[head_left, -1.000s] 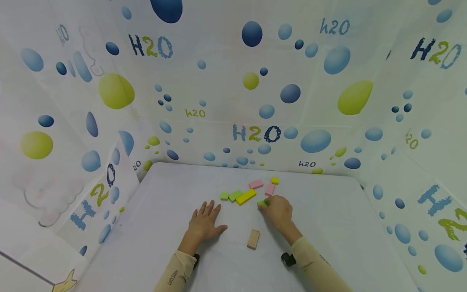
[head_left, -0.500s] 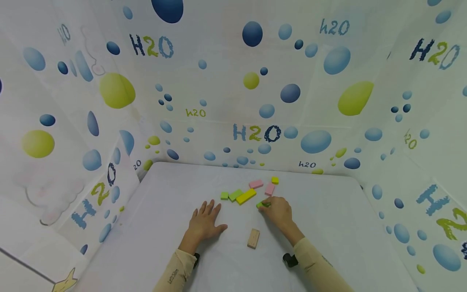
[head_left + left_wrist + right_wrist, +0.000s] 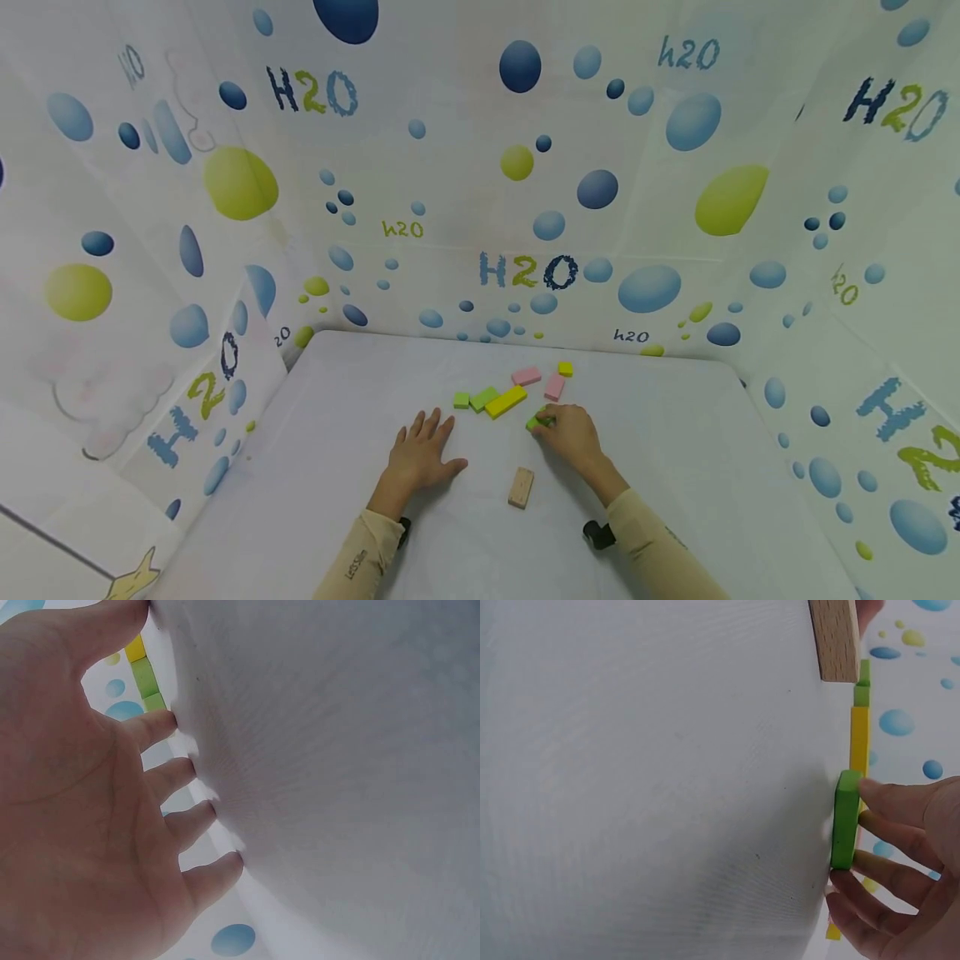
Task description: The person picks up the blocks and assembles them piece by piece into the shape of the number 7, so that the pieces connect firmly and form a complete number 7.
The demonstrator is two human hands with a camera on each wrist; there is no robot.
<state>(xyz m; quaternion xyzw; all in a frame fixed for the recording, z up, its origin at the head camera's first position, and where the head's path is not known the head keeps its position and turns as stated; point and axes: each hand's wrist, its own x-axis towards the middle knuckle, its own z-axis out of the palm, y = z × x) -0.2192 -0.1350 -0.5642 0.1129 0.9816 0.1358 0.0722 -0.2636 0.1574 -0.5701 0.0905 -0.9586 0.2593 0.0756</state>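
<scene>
My right hand (image 3: 573, 439) holds a bright green block (image 3: 845, 821) by its ends, thumb at one end and fingers at the other. The block lies low at the white tabletop, partly covered by the fingers in the head view. My left hand (image 3: 420, 454) rests on the table with fingers spread and fingertips touching the surface; nothing is in it. Between the hands, nearer the body, lies a plain wooden block (image 3: 521, 487). Just beyond the right hand is a long yellow block (image 3: 506, 402), touching a light green block (image 3: 484, 399).
A small green block (image 3: 461, 401) sits left of the others. Further back lie two pink blocks, one flat (image 3: 527, 377) and one angled (image 3: 554, 387), beside a small yellow block (image 3: 566, 368). Patterned curtains (image 3: 420, 167) enclose the white table (image 3: 660, 467) at the back and sides.
My right hand has shifted the green block slightly toward the body and left, and more of it shows beside the fingers. My left hand and the other blocks stay put.
</scene>
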